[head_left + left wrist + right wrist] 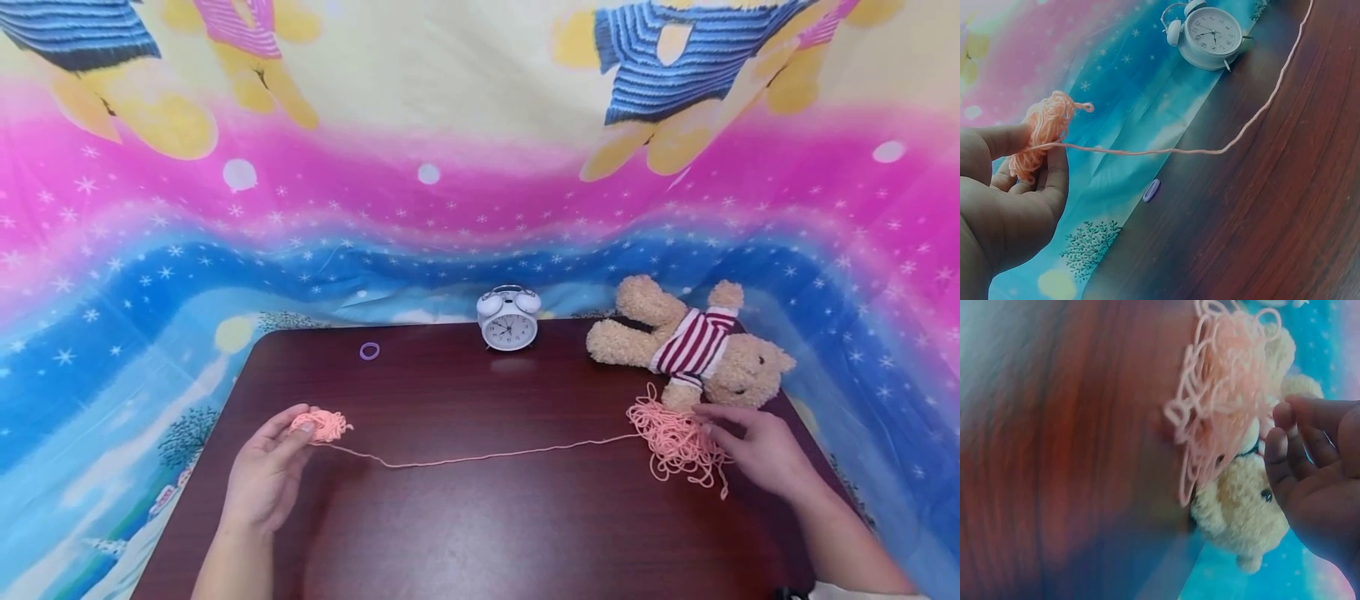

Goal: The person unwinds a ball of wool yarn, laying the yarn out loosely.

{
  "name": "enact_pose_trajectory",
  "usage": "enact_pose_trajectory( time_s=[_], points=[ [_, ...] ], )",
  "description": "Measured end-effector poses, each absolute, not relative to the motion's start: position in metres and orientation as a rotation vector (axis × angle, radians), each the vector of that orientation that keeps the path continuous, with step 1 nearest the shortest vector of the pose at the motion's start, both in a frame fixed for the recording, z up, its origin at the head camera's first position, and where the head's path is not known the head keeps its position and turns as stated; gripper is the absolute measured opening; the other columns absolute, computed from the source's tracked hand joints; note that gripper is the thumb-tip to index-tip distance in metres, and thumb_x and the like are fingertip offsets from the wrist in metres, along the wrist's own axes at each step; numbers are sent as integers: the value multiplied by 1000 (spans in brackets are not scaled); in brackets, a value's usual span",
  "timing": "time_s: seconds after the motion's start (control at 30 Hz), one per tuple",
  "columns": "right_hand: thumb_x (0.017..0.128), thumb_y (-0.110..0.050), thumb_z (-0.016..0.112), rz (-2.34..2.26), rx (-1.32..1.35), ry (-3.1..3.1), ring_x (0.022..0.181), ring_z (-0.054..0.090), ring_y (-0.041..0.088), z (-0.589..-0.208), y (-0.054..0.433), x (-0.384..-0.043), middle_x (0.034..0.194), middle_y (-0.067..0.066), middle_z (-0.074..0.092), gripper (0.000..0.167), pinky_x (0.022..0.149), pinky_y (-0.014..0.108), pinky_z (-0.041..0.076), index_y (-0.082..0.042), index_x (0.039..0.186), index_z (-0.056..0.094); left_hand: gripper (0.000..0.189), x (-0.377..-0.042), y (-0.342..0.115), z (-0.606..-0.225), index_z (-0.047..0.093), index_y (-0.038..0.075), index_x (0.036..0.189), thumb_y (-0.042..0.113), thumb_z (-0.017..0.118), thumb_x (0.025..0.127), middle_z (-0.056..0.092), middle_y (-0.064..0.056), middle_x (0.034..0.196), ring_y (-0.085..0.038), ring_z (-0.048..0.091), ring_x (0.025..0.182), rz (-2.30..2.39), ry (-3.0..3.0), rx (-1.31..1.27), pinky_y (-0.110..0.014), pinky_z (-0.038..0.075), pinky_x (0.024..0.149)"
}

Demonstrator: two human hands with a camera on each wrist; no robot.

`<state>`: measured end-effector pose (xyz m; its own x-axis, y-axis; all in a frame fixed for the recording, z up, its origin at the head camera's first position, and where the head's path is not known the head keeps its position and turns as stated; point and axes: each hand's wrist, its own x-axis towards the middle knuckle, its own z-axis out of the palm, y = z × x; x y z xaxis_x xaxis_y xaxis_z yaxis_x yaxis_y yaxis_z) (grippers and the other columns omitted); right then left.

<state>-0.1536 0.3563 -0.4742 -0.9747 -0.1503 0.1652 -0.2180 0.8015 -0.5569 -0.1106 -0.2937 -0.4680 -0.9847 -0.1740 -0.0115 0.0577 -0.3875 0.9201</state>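
Observation:
My left hand (270, 471) pinches a small wound bundle of peach-pink yarn (321, 425) between thumb and fingers, at the left of the table. In the left wrist view a short loop sticks out of the bundle's end. One strand (480, 457) runs from it across to a loose, tangled yarn pile (678, 442) at the right. Beside that pile is my right hand (761, 450), fingertips right at its edge. The right wrist view shows the fingers (1277, 447) loosely bent, with no yarn between them and the thumb.
A teddy bear (693, 342) in a striped shirt lies on its side behind the yarn pile. A white twin-bell alarm clock (508, 321) stands at the back middle. A purple ring (369, 351) lies at the back left of the dark wooden table (450, 533). A printed cloth (450, 208) hangs around it.

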Motion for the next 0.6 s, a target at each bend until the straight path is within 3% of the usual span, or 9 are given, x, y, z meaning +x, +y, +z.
enact_pose_trajectory(
  time_s=[0.13,0.3,0.47,0.6],
  points=[
    [98,-17,73,893,318,-2853,87,63,0,-471,348,-155,111,7,76,30,64,24,48,-14,128,73,26,-112,-286,-468,68,9,122,-5,57,103,73,-2,114,-11,71,100,-2510,-1650,143,-26,57,91],
    [100,-19,72,1004,297,-2846,71,68,10,-467,335,-157,109,11,76,32,54,27,49,-12,131,71,25,-114,-279,-467,68,9,122,-3,60,102,73,-2,114,-11,71,102,-2494,-1708,165,-26,57,92],
    [99,-16,72,1070,330,-2806,80,66,6,-461,317,-161,116,11,75,34,55,27,51,-10,132,69,24,-118,-269,-466,66,9,124,0,63,102,73,-1,115,-11,70,103,-2469,-1767,188,-27,57,94],
    [95,-10,75,1120,366,-2790,76,64,7,-460,302,-165,110,10,76,33,55,26,51,-10,128,71,24,-121,-261,-467,67,9,124,-1,62,102,73,-1,115,-11,70,102,-2462,-1786,175,-27,58,92]
  ],
)
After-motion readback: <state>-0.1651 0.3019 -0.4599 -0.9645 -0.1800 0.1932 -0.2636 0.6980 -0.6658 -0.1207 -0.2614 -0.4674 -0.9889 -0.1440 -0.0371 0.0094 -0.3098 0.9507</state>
